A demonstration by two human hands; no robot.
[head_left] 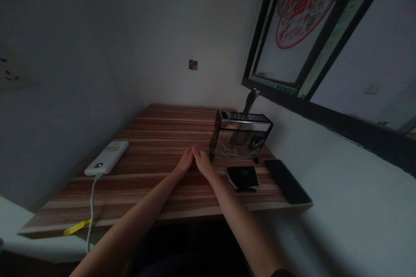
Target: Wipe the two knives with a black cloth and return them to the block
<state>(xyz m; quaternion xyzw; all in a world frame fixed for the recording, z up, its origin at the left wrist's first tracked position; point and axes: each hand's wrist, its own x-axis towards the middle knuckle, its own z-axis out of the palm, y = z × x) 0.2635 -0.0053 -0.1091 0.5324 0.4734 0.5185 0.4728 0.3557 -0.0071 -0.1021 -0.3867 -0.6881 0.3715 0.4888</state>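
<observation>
My left hand (pixel 185 161) and my right hand (pixel 202 162) rest on the wood-grain table (pixel 162 136), meeting at the fingertips. Their fingers look stretched out, and nothing shows in either one. Just right of my right hand stands a knife block (pixel 245 126) with a metal and black frame and see-through front. One black-handled knife (pixel 249 101) is slotted into its top. A small black item like a wallet (pixel 243 177) lies beside my right forearm. Further right, a black phone-like slab (pixel 287 181) lies flat near the table's edge.
On the left, a white power bank (pixel 108 157) has a white cable (pixel 92 201) running over the front edge, with a yellow tag (pixel 78 227) by it. Walls border the left, back and right. A dark-framed window (pixel 302 82) slants along the right wall.
</observation>
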